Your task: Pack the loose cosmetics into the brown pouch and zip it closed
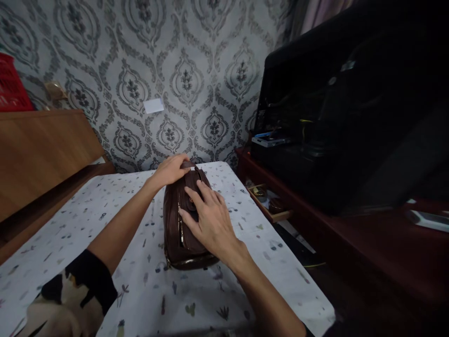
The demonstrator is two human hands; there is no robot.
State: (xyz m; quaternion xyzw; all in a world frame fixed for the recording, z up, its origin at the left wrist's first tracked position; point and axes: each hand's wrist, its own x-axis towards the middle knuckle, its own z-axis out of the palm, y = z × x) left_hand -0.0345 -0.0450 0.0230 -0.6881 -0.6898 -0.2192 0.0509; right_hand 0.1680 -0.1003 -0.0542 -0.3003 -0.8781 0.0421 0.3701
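A dark brown leather bag [172, 234] with metal zippers lies on a white cloth with small plant prints [140, 281]. At the bag's far end, my left hand [171, 169] is closed round its top strap. My right hand [210, 217] rests over the bag's front pocket, fingers spread and touching the leather beside a zipper that stands partly open. Part of the pocket and its clasp are hidden under the right hand.
A wooden headboard [45, 150] stands at the left, with a red basket [14, 86] on top. At the right, a large dark screen-like case [333, 117] sits on a dark red cabinet, whose small drawer [280, 216] is pulled out. Patterned wallpaper is behind.
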